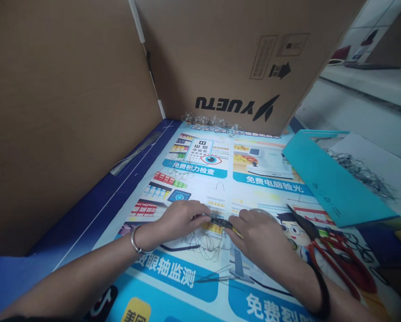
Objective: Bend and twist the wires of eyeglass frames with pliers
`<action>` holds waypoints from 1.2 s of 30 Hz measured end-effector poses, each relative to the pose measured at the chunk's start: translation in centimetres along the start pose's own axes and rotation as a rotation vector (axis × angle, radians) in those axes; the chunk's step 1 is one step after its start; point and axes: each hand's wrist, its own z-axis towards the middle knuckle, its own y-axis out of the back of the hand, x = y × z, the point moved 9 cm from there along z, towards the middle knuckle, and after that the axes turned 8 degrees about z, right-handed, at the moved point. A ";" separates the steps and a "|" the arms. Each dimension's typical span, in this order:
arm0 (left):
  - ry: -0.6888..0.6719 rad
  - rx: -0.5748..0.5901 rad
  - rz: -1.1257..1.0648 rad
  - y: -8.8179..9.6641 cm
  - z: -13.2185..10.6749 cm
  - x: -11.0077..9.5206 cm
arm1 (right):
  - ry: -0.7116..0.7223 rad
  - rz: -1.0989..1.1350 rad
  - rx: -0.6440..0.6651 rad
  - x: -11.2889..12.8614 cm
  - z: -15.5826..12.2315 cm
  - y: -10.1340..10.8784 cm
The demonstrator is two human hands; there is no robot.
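My left hand (182,218) and my right hand (256,232) meet at the middle of a printed poster mat (194,273). Both pinch a small dark narrow piece (221,221) between their fingertips. Thin wires (207,243) lie in a loose tangle on the mat just under the hands. A silver bangle (135,241) circles my left wrist. A black band (323,295) sits on my right wrist.
Red-handled pliers (324,250) lie right of my right hand. A teal tray (334,183) holding a heap of wire bits stands at the right. Cardboard walls (220,53) close off the back and left. Clear small parts (209,121) pile at the back wall's foot. Straight wires (133,154) lie at left.
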 end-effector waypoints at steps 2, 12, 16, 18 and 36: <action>-0.009 0.015 0.008 -0.2 0.3 -0.2 | 0.004 -0.007 -0.005 0.0 0.0 0.0; -0.013 0.009 0.123 -0.2 1.0 -0.4 | 0.016 0.001 0.016 -0.3 0.0 -0.2; -0.021 0.030 0.209 0.0 1.3 -0.8 | 0.019 0.019 0.038 -0.4 -0.1 -0.4; -0.020 0.030 0.236 0.1 1.4 -0.9 | 0.025 0.025 0.034 -0.4 -0.1 -0.3; 0.050 0.120 0.249 -0.4 1.8 -0.5 | 0.017 -0.039 -0.074 0.4 -0.3 0.4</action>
